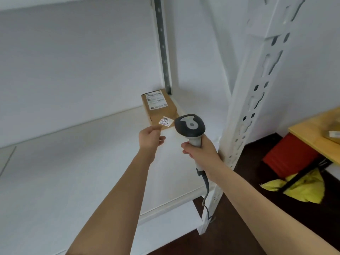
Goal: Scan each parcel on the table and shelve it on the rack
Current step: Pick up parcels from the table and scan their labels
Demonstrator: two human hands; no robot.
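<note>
Parcel (159, 107) flat on rack shelf (92, 153), just beyond left hand (150, 139), fingers loose and apart, holding nothing. Right hand (200, 153) wrapped round scanner (190, 126) handle, head just right of parcel's near end. Table (316, 140) well right of right hand.

A brown cardboard parcel (159, 107) lies flat on the white rack shelf (77, 162), pushed into the back right corner beside the slotted rear upright (162, 45), with a large shipping label on top and a small red-and-white sticker (166, 121) at its near end. The left hand (150, 139) hangs just short of that near end – fingers loosely extended, holding nothing. The right hand (201, 150) grips the handle of a grey-and-black barcode scanner (190, 126), its head just beside the parcel and its cable trailing down past the white front post (244, 115) – with a wooden table (312, 138) at far right.
</note>
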